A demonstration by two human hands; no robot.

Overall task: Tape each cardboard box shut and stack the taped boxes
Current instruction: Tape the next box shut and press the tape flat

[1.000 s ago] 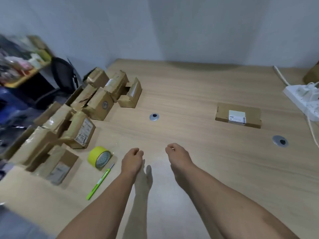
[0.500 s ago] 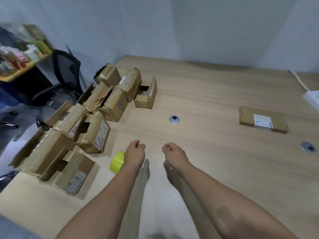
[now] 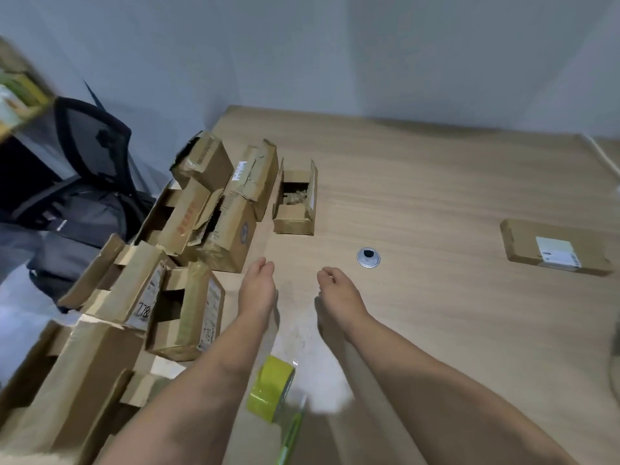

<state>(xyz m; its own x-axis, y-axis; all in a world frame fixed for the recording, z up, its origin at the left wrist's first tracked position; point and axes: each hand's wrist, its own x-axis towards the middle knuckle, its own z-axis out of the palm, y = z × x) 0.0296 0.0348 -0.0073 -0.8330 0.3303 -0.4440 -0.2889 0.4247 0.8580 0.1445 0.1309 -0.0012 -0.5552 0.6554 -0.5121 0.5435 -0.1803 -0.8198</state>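
Several worn cardboard boxes [image 3: 188, 236] lie heaped along the left side of the wooden table [image 3: 436, 182], most with loose flaps. One small box [image 3: 295, 203] stands apart with its flaps up, paper filling showing inside. A flat box with a white label [image 3: 553, 246] lies alone at the right. A yellow tape roll [image 3: 271, 387] sits between my forearms, beside a green pen [image 3: 292, 434]. My left hand [image 3: 256, 286] and my right hand [image 3: 339, 290] hover over the table with fingers loosely curled, holding nothing.
A metal cable grommet [image 3: 368, 258] is set in the table ahead of my right hand. A black office chair [image 3: 90, 152] stands off the table's left edge. A white cable [image 3: 600, 156] runs along the far right. The wall is close behind the table.
The view has swung left and forward, so the heap of boxes looks closer. Both hands have reached further out over the table, and the tape roll now lies behind them, between my forearms.
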